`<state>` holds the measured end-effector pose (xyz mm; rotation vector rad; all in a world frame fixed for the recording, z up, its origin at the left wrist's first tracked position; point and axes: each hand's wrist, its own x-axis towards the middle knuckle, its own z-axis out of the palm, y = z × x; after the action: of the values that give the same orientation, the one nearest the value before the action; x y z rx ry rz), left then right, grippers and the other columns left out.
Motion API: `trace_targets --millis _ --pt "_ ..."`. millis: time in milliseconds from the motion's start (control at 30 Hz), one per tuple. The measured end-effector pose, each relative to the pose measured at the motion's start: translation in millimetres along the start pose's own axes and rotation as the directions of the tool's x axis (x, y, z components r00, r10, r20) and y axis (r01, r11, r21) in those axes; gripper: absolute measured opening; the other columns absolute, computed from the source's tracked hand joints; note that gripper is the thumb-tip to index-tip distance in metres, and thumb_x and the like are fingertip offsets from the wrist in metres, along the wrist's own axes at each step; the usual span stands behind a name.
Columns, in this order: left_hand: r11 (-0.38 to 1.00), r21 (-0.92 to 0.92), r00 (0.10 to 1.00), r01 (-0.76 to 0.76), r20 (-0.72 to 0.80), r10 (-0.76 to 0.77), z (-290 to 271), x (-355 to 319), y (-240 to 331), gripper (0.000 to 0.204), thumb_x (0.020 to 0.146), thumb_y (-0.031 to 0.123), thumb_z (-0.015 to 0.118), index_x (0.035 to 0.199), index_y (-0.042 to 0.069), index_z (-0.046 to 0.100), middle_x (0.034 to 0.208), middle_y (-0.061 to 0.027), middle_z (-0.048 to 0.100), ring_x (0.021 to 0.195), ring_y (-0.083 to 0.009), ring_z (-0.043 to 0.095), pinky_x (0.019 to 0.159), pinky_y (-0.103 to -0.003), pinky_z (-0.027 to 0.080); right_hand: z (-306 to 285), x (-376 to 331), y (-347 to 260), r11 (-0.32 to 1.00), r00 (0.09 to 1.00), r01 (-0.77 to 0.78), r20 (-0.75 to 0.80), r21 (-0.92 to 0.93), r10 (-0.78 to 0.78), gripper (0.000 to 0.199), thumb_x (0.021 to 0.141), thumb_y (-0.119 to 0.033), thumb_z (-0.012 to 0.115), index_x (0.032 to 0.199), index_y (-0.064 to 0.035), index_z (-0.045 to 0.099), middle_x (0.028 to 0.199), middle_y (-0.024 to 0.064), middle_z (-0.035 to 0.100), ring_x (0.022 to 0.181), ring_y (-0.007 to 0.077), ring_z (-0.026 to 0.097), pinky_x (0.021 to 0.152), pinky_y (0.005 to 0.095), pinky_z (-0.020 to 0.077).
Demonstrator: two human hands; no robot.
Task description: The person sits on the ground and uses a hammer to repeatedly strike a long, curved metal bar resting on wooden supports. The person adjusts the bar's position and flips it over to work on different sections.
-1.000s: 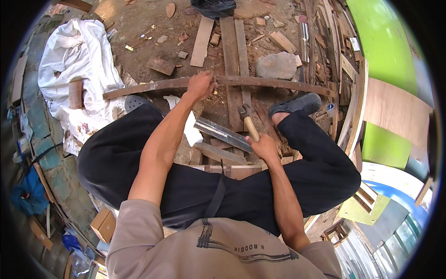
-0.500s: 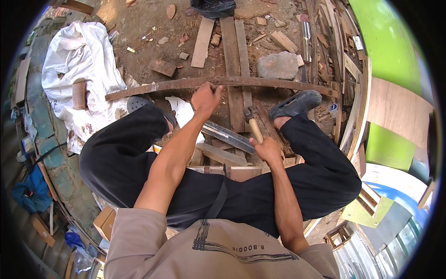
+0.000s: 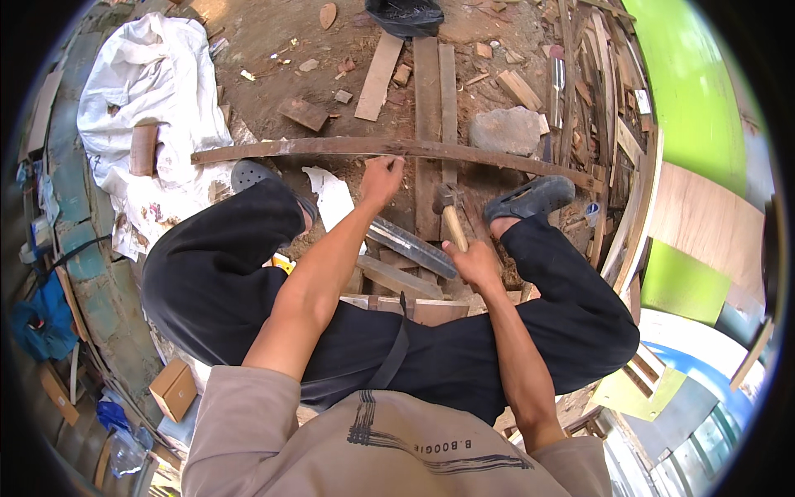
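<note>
Now, left hand (image 3: 383,180): curled just beside wooden strip (image 3: 323,147) (pinching anything? cannot tell)
Right hand (image 3: 474,263): clutching hammer (image 3: 455,225) by the handle
Grey stone (image 3: 505,131): beyond right hand

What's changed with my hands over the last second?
Your left hand has drawn back toward you and slightly right, from across the long wooden strip to its near edge; whether it still touches is unclear. Your right hand still grips the hammer, and the strip lies as it was.
</note>
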<state>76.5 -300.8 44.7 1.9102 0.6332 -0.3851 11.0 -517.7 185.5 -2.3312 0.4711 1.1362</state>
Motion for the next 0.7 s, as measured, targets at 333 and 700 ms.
trace_targets --millis 333,700 --pt "0.950 0.146 0.928 0.275 -0.300 -0.222 -57 -15 -43 0.048 0.092 0.050 0.050 0.095 0.006 0.069 0.092 -0.0183 0.070 0.089 -0.0402 0.066 0.081 -0.047 0.050 -9 34 -113 0.571 0.692 0.722 -0.434 0.391 -0.577 0.028 0.087 -0.029 0.072 0.086 -0.0014 0.067 0.067 0.0125 0.062 0.055 0.0201 0.051 0.054 0.0356 0.0438" --pt "0.866 0.491 0.835 -0.094 -0.435 0.337 -80 -1 -41 0.046 0.092 0.045 0.056 0.125 0.014 0.058 0.138 -0.0122 0.049 0.123 -0.0334 0.048 0.100 -0.049 0.037 34 51 -60 0.914 0.865 0.393 -0.378 0.098 -0.331 0.025 0.082 -0.024 0.065 0.086 0.0008 0.068 0.073 0.0246 0.065 0.074 0.0392 0.067 0.065 0.0446 0.0493"
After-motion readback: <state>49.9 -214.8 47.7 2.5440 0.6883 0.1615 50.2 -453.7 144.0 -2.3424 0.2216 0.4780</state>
